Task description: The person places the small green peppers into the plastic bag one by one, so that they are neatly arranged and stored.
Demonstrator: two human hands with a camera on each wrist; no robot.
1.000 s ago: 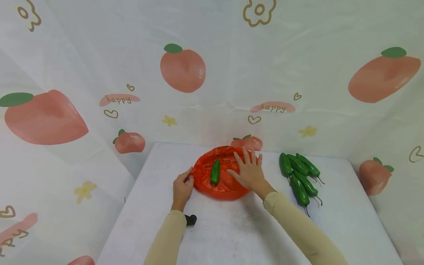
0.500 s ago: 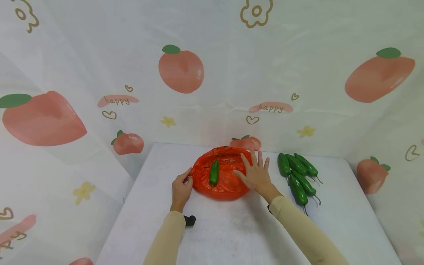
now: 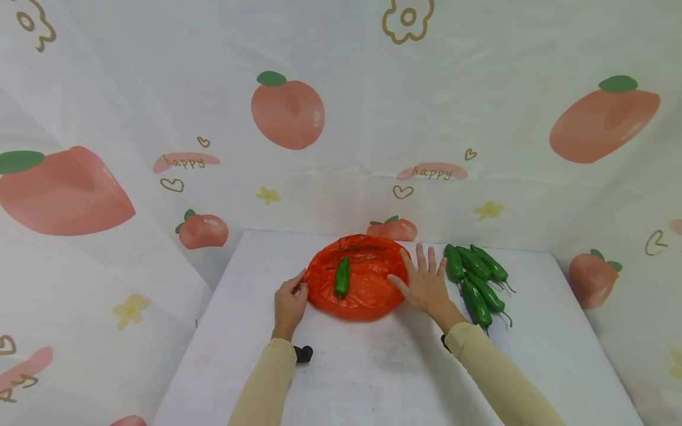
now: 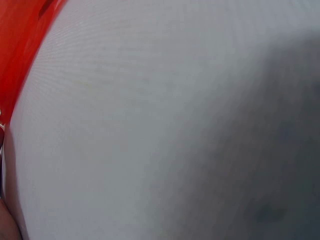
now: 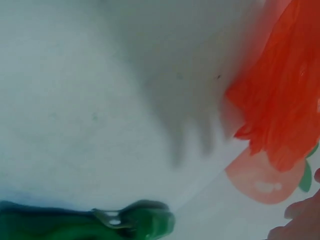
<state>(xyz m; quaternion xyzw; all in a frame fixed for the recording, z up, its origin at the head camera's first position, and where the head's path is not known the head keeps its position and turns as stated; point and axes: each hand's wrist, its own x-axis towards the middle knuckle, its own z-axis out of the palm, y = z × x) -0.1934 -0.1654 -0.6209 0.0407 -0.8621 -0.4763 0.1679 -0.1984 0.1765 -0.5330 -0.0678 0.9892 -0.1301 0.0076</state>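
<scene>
A red plastic bag point(image 3: 367, 302) with dark print spreads in a rounded shape near the back of the white table. One green chili pepper point(image 3: 342, 278) lies on it, left of centre. At the bag's left edge my left hand point(image 3: 290, 303) pinches the red plastic between thumb and fingers; in the left wrist view only a sliver of finger point(image 4: 7, 220) shows below the plastic point(image 4: 22, 45). My right hand point(image 3: 428, 290) has its fingers spread beside the bag's right edge, holding nothing. Fingers point(image 5: 302, 220) of it peek into the right wrist view's lower corner.
Several green chili peppers point(image 3: 478, 302) lie in a pile right of my right hand, and one pepper point(image 5: 65, 225) crosses the bottom of the right wrist view. The white table point(image 3: 362, 373) meets a fruit-printed backdrop point(image 3: 341, 148) behind and at both sides.
My right hand has moved right, from over the bag's right side to just beside it, toward the pepper pile. The left hand keeps its pinch on the bag's edge.
</scene>
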